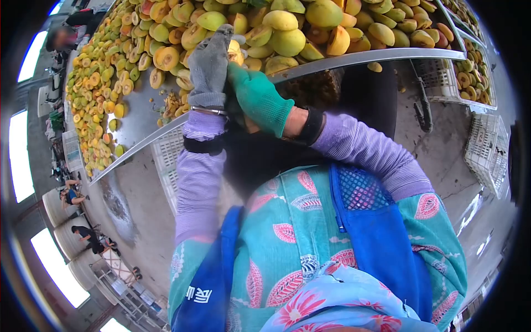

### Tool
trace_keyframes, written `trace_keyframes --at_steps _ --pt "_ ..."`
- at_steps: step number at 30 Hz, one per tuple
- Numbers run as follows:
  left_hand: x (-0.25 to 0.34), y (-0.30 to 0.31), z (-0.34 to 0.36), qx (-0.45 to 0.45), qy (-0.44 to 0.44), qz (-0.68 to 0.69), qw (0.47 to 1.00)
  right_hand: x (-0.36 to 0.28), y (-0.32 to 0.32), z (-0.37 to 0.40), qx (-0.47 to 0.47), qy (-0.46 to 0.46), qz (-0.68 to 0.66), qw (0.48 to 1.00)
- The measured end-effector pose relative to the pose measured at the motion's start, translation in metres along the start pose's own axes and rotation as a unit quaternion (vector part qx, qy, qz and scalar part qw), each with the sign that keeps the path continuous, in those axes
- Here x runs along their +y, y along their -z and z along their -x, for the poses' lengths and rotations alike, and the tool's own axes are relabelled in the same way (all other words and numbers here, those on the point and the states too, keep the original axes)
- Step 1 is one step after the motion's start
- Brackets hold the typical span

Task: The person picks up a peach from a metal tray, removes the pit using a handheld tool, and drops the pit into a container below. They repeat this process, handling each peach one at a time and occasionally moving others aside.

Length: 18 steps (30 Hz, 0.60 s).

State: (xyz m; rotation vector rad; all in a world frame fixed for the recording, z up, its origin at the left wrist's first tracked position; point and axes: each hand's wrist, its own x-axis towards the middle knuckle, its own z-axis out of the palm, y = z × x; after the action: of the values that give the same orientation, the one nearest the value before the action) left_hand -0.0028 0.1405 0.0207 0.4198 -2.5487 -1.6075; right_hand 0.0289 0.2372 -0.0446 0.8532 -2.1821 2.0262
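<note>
My left hand [209,69], in a grey glove, is closed at the edge of the fruit pile. A cut yellow peach [235,52] shows beside its fingers, partly covered by the glove. My right hand [264,100], in a green knitted glove, is curled into a fist right against the left one. Its thumb side is close to the cut peach, and whatever lies inside the fist is hidden. Heaped peach halves [282,41], green to orange and several with the hollow facing up, lie just beyond both hands.
A metal-rimmed table [135,119] bears the fruit, its raised edge running in front of me. White plastic crates [487,146] stand at the right, one crate [475,74] holding fruit. Another crate [166,160] is below the table edge. Other people [88,238] sit far left.
</note>
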Motion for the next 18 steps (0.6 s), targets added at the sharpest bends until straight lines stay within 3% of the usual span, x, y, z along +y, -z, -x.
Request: trace_keyframes --at_steps 1,2,3,4,5,6,7,8,9,10,11,12,13,14,15,16,18 --pt "0.005 -0.002 0.0 0.015 0.091 0.093 0.991 -0.002 0.002 -0.001 -0.016 -0.085 -0.059 0.995" --pt "-0.007 0.0 -0.004 0.014 -0.05 -0.03 0.998 -0.003 0.004 -0.002 -0.022 -0.17 -0.115 0.978" --pt "-0.03 0.005 -0.007 0.013 -0.188 -0.148 0.971 -0.031 0.027 -0.01 -0.078 -0.348 -0.246 0.901" --pt "-0.043 0.006 -0.009 0.015 -0.32 -0.258 0.911 -0.045 0.04 -0.015 -0.131 -0.504 -0.361 0.774" --pt "-0.037 0.006 -0.005 -0.04 -0.194 -0.125 0.972 -0.043 0.038 -0.011 -0.131 -0.5 -0.422 0.745" --pt "-0.023 0.009 -0.001 -0.093 -0.063 0.014 0.994 -0.039 0.035 -0.008 -0.131 -0.493 -0.48 0.714" --pt "-0.014 0.011 0.001 -0.142 0.069 0.153 0.976 -0.037 0.032 -0.005 -0.132 -0.483 -0.535 0.68" --pt "-0.012 0.012 -0.001 -0.152 0.065 0.145 0.976 -0.035 0.027 -0.004 -0.115 -0.488 -0.522 0.69" --pt "-0.009 0.008 -0.002 -0.083 0.035 0.144 0.985 -0.023 0.02 -0.004 -0.098 -0.36 -0.399 0.837" --pt "-0.005 -0.002 -0.001 -0.017 0.007 0.14 0.99 -0.016 0.015 -0.008 -0.071 -0.214 -0.258 0.94" --pt "-0.004 -0.007 -0.002 0.046 -0.021 0.136 0.989 -0.01 0.017 -0.007 -0.073 -0.186 -0.228 0.953" --pt "-0.01 -0.007 -0.007 0.073 0.064 0.205 0.974 -0.016 0.024 -0.01 -0.073 -0.157 -0.198 0.965" --pt "-0.008 -0.008 -0.009 0.066 0.04 0.209 0.975 -0.029 0.033 -0.016 -0.071 -0.129 -0.167 0.975" --pt "-0.008 -0.009 -0.005 0.059 0.022 0.214 0.975 -0.045 0.045 -0.022 -0.105 -0.291 -0.244 0.919" --pt "-0.009 -0.011 0.0 0.055 0.005 0.221 0.974 -0.057 0.053 -0.024 -0.137 -0.443 -0.31 0.83" --pt "-0.011 -0.01 -0.001 0.046 0.021 0.164 0.985 -0.051 0.053 -0.023 -0.159 -0.418 -0.299 0.843" --pt "-0.012 0.002 -0.004 -0.036 -0.066 0.006 0.997 -0.035 0.048 -0.022 -0.185 -0.388 -0.341 0.836"
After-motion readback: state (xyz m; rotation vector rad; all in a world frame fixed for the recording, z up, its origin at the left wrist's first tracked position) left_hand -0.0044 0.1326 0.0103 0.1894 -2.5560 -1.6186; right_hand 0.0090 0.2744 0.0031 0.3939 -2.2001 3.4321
